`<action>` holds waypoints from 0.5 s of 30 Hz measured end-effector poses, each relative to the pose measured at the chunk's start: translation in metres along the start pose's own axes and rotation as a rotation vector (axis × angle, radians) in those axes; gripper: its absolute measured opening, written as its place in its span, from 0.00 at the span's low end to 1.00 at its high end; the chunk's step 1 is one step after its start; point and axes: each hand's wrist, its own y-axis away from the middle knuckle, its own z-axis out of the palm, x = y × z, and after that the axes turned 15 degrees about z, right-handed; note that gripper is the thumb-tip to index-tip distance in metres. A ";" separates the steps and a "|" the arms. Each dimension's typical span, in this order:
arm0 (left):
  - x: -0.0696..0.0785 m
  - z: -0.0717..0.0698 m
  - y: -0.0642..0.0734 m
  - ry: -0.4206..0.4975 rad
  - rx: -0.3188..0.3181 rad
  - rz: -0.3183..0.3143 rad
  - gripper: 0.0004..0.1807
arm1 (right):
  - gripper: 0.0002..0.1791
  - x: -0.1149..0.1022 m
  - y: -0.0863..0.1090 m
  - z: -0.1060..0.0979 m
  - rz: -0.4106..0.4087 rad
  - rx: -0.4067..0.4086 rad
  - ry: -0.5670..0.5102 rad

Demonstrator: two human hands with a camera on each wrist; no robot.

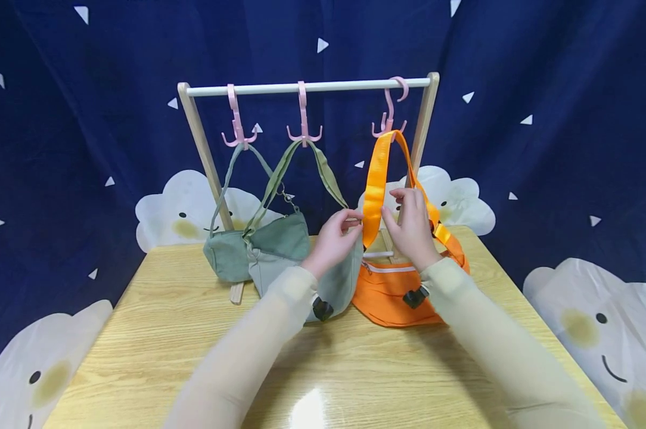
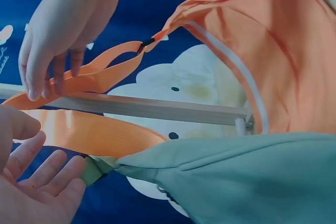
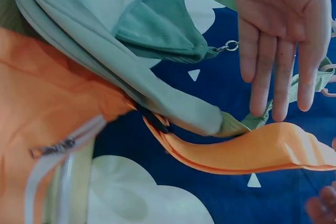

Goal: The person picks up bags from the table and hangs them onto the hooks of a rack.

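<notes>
An orange waist bag (image 1: 393,298) with a pale zip hangs by its wide orange strap (image 1: 375,185) from the right pink hook (image 1: 390,122), its base at the tabletop. My left hand (image 1: 336,238) is just left of the strap, beside a grey-green bag (image 1: 275,280); its fingers look loosely straight in the left wrist view. To the strap's right is my right hand (image 1: 413,229), thumb and fingers apart. In the left wrist view, the right hand's fingers (image 2: 58,72) hang over the strap's far side; contact is unclear. Neither hand visibly grips anything.
A wooden rack with a white rail (image 1: 269,89) stands on the wooden table (image 1: 157,333). The middle pink hook (image 1: 304,122) bears the grey-green bag, the left hook (image 1: 237,122) a small green bag (image 1: 227,256). Behind hangs a dark blue curtain (image 1: 543,77) with clouds.
</notes>
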 end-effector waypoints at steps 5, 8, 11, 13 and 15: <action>-0.007 0.002 0.018 0.007 -0.013 0.003 0.13 | 0.25 0.005 0.007 0.008 0.152 -0.113 -0.063; -0.010 0.003 0.029 -0.007 -0.038 0.013 0.13 | 0.25 0.007 0.009 0.012 0.207 -0.156 -0.085; -0.012 0.002 0.040 -0.053 -0.080 0.019 0.13 | 0.23 0.009 0.010 0.016 0.232 -0.180 -0.076; -0.012 0.000 0.046 -0.075 -0.107 0.020 0.13 | 0.19 0.011 0.010 0.017 0.238 -0.193 -0.056; -0.012 -0.002 0.052 -0.091 -0.131 0.019 0.13 | 0.16 0.013 0.011 0.019 0.235 -0.198 -0.030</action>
